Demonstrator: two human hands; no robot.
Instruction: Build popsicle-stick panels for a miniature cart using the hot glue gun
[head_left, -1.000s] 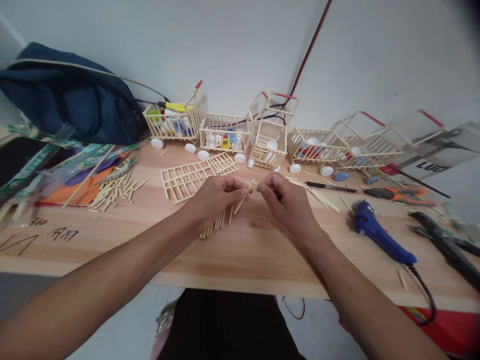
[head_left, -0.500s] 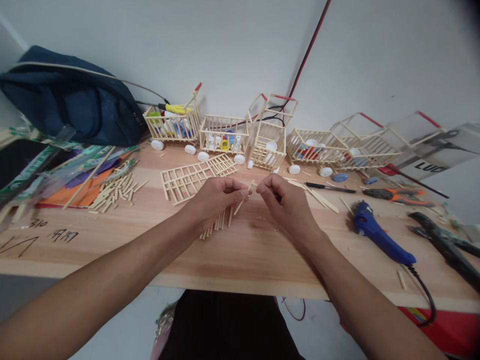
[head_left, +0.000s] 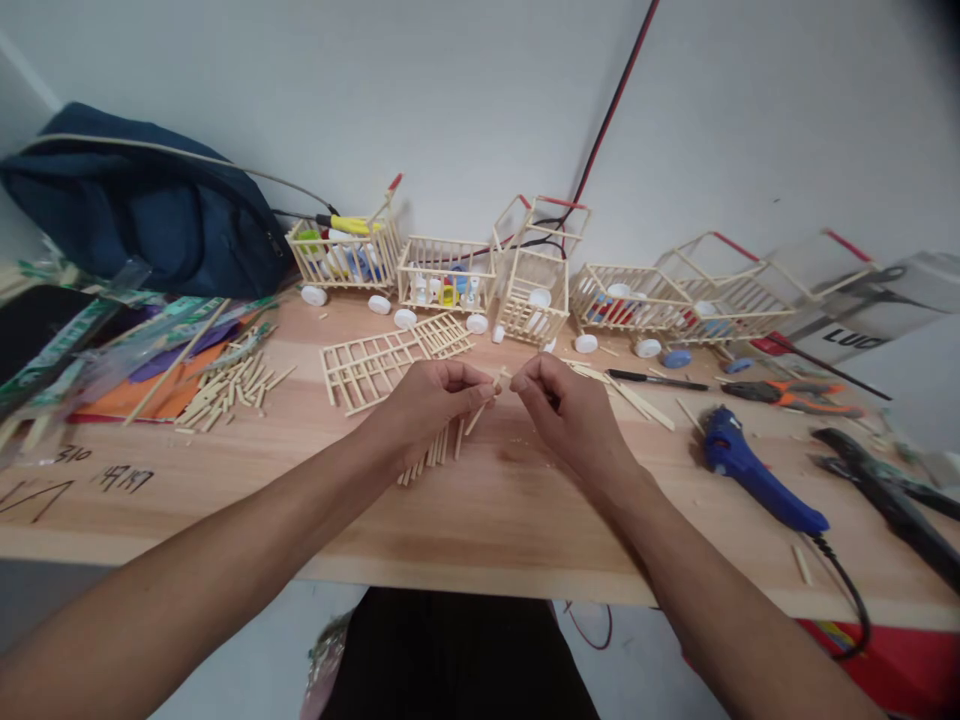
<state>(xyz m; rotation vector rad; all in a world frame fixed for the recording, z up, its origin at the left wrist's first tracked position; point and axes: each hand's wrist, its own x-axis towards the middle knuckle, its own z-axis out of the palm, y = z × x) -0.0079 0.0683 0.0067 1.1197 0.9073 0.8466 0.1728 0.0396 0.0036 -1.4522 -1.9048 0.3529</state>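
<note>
My left hand (head_left: 431, 405) is closed, pinching a thin wooden stick (head_left: 474, 418) between thumb and fingertips. Below that hand, a row of parallel wooden sticks (head_left: 427, 462) pokes out, partly hidden by the palm. My right hand (head_left: 562, 405) is closed too, its thumb and forefinger pressed together close to the stick's upper end; what they grip is too small to make out. Just beyond the left hand lies a flat wooden lattice (head_left: 364, 362) of glued sticks, with a smaller lattice panel (head_left: 444, 336) against its right end.
Several small stick-built carts (head_left: 446, 270) line the wall. On the left are a blue bag (head_left: 165, 215) and a heap of cut sticks (head_left: 225, 390). To the right lie a pen (head_left: 656, 379), orange-handled pliers (head_left: 795, 395), a blue glue gun (head_left: 757, 475) and black-handled cutters (head_left: 885, 495).
Both hands stay nearly where they were, fingertips close together at the stick's upper end. The view has shifted slightly; nothing on the table has visibly moved.
</note>
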